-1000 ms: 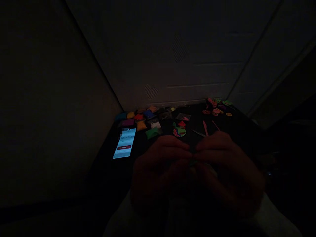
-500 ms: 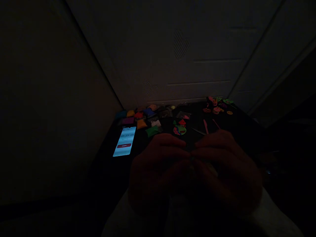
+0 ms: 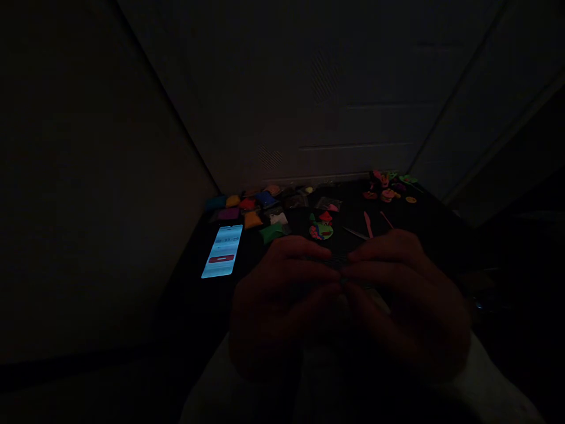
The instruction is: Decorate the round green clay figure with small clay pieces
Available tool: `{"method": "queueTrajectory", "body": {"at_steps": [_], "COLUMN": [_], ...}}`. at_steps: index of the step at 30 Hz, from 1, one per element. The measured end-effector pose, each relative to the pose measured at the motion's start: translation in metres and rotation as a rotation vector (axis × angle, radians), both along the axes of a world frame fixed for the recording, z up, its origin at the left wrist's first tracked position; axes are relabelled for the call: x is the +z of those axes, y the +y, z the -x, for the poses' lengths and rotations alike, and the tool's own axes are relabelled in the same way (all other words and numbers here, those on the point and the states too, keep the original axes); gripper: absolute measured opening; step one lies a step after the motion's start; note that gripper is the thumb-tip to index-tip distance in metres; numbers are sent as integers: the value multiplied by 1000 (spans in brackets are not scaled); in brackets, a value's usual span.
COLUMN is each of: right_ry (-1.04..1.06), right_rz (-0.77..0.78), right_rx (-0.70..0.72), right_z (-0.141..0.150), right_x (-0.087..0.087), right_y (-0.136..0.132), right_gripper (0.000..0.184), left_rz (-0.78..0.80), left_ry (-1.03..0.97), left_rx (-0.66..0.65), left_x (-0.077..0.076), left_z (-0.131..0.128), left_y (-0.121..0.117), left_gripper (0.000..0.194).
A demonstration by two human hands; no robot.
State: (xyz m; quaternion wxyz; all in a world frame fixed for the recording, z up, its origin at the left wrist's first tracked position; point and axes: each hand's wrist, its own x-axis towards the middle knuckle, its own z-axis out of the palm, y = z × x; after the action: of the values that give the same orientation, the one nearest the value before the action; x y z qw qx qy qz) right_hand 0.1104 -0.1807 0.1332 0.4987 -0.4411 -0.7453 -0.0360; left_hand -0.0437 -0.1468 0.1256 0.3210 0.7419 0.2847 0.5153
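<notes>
Very dim light covers the scene. My left hand (image 3: 282,300) and my right hand (image 3: 406,300) meet fingertip to fingertip above the near side of the dark table. Thumbs and fingers of both are pinched together; whatever small piece lies between them is too dark to make out. Beyond the fingers lies a round green figure (image 3: 321,230) with red and blue bits on it. To its right are a thin pointed tool (image 3: 355,233), a pink plastic knife (image 3: 368,225) and a slim pink stick (image 3: 386,221).
A lit phone (image 3: 223,251) with a timer lies at the left. Behind it are several coloured packets, among them a green packet (image 3: 273,232) and an orange packet (image 3: 253,220). Small colourful shaped pieces (image 3: 387,195) sit at the back right, before a pale panelled wall (image 3: 353,126).
Both hands stay fingertip to fingertip, with only a slight shift of the fingers. The view has tilted a little and looks somewhat dimmer.
</notes>
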Motion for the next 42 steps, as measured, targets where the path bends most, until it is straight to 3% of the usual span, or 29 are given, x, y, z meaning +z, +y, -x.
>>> {"method": "queueTrajectory", "body": {"at_steps": [16, 42], "right_ry": [6, 9], "right_rz": [41, 74], "right_rx": [7, 64], "right_z": [0, -1], "right_x": [0, 0], "right_y": [1, 1], "right_gripper": [8, 12], "left_rz": [-39, -34], "left_ry": [82, 3], "left_rx": [-28, -63], "left_x": [2, -5], "left_z": [3, 1], "left_y": [2, 4], "left_gripper": [19, 24]}}
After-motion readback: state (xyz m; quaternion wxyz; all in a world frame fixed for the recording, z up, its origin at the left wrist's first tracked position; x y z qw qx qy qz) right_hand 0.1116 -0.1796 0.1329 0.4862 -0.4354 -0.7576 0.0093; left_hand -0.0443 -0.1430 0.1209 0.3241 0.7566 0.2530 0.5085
